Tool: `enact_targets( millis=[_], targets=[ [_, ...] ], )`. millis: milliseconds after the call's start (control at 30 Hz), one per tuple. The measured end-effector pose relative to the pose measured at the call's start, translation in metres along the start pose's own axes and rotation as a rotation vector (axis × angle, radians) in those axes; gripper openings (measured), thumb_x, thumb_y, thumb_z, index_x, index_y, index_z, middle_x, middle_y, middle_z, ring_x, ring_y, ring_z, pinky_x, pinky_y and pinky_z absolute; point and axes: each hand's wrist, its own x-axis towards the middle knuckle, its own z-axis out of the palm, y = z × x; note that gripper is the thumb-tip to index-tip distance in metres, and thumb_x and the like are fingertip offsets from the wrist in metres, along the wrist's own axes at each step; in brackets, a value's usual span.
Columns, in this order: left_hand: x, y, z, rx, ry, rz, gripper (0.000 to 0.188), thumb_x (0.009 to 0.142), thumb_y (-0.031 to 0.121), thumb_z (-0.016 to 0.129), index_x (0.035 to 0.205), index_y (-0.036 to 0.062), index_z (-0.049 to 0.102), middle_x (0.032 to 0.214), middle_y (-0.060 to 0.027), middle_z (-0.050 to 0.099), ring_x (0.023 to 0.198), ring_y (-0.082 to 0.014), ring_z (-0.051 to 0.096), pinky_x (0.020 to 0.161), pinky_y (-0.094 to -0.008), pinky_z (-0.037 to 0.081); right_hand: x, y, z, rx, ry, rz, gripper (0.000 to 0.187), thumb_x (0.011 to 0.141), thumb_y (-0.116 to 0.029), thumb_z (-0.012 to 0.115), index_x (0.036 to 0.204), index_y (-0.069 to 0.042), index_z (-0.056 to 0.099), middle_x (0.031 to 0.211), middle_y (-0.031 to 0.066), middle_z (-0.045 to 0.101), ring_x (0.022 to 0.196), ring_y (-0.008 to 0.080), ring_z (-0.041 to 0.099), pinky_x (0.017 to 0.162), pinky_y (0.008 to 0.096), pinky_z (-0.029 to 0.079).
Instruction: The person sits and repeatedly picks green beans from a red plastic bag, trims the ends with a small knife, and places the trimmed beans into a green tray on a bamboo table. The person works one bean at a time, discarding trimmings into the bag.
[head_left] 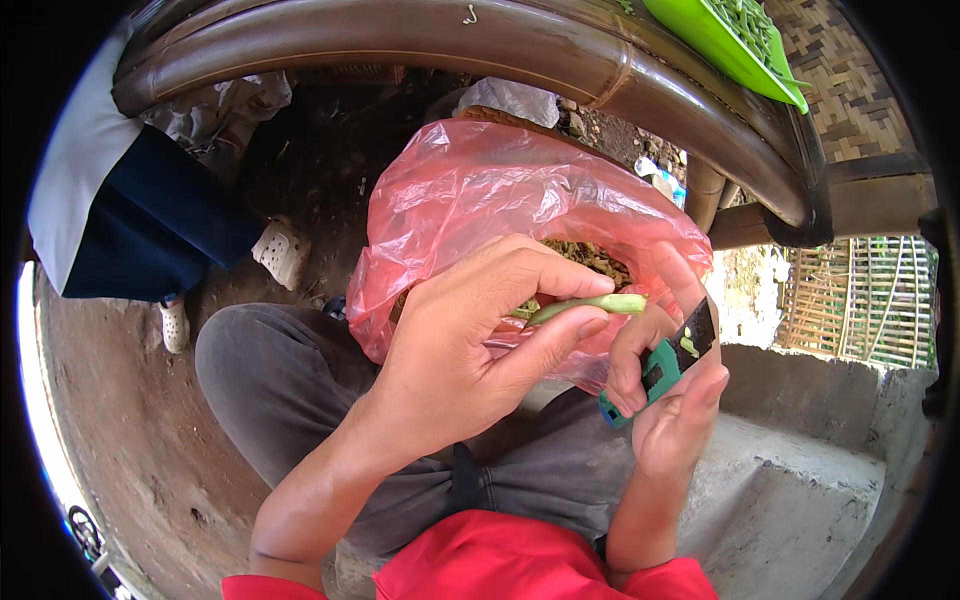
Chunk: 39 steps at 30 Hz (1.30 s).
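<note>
My left hand (pixel 450 330) is closed in a pinch on a pale green vegetable stalk (pixel 620 303), with its cut end pointing right. Close beside it, my right hand (pixel 672 430) grips a green-handled cutter (pixel 657 368). Its wide dark blade (pixel 697 335) tilts upward, and small green scraps cling to it. Blade and stalk are apart. Under both hands lies a large translucent red plastic bag (pixel 470 190), its mouth spread wide. Yellowish-green plant bits (pixel 590 258) show inside it, partly covered by my left hand.
A bamboo bench edge (pixel 420 35) curves across the top. On it, at upper right, sits a bright green tray (pixel 705 45) of cut green pieces. At left stands another person in dark trousers (pixel 170 215) and light clogs (pixel 283 252). Concrete steps (pixel 790 480) lie at right.
</note>
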Motion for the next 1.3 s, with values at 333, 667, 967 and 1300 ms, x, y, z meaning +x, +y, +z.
enact_targets(
  millis=[333, 667, 967, 1300],
  targets=[
    [-0.007, 0.011, -0.003, -0.122, 0.007, -0.011, 0.023, 0.084, -0.005, 0.075, 0.107, -0.0027, 0.071, 0.098, -0.0126, 0.071, 0.088, -0.0152, 0.070, 0.072, -0.0260, 0.056, -0.012, -0.010, 0.013, -0.289, -0.009, -0.135, 0.067, 0.106, -0.042, 0.052, 0.149, 0.006, 0.034, 0.084, 0.0056, 0.061, 0.068, 0.0079, 0.051, 0.060, 0.0233, 0.040],
    [-0.006, 0.012, -0.004, -0.089, -0.006, -0.020, 0.021, 0.084, -0.003, 0.075, 0.105, -0.0024, 0.070, 0.097, -0.0119, 0.071, 0.085, -0.0148, 0.070, 0.069, -0.0258, 0.056, -0.011, -0.014, 0.010, -0.301, -0.037, -0.117, 0.061, 0.107, -0.042, 0.052, 0.143, 0.006, 0.042, 0.084, 0.0070, 0.061, 0.067, 0.0080, 0.052, 0.060, 0.0230, 0.040],
    [-0.006, 0.007, -0.001, 0.044, 0.035, 0.037, 0.025, 0.077, -0.004, 0.078, 0.101, 0.0008, 0.071, 0.095, -0.0114, 0.072, 0.087, -0.0201, 0.070, 0.077, -0.0312, 0.057, -0.011, -0.005, 0.007, -0.266, -0.012, -0.114, 0.053, 0.106, -0.036, 0.055, 0.139, 0.005, 0.044, 0.084, 0.0064, 0.060, 0.068, 0.0081, 0.053, 0.061, 0.0223, 0.040],
    [0.001, -0.002, -0.001, 0.043, 0.041, 0.212, 0.028, 0.077, 0.006, 0.085, 0.103, 0.0050, 0.073, 0.103, -0.0084, 0.074, 0.095, -0.0245, 0.070, 0.099, -0.0444, 0.051, -0.010, -0.010, 0.006, 0.187, -0.074, 0.048, 0.045, 0.107, -0.036, 0.054, 0.134, -0.001, 0.046, 0.067, 0.0021, 0.052, 0.054, 0.0046, 0.040, 0.049, 0.0200, 0.032]
  ],
)
